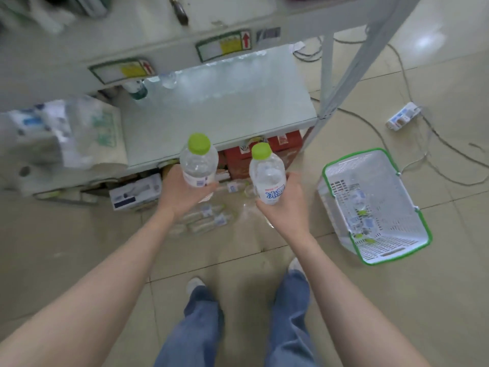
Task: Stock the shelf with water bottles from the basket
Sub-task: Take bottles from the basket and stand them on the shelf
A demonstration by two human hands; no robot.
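My left hand (182, 193) grips a clear water bottle with a green cap (198, 160), held upright just in front of the shelf's front edge. My right hand (285, 205) grips a second green-capped water bottle (267, 174), also upright. The pale shelf board (211, 112) lies ahead, bare across its middle and right, with a couple of bottles (168, 79) far back under the upper shelf. The white basket with a green rim (375, 205) stands on the floor to the right and holds several bottles. More bottles (209, 215) lie on the floor below my hands.
Wrapped packs (66, 133) fill the shelf's left end. Red boxes (264, 154) and a white carton (135, 192) sit beneath the shelf. A slanted metal upright (352, 75) borders the right. A power strip (403, 116) and cables lie on the tiled floor.
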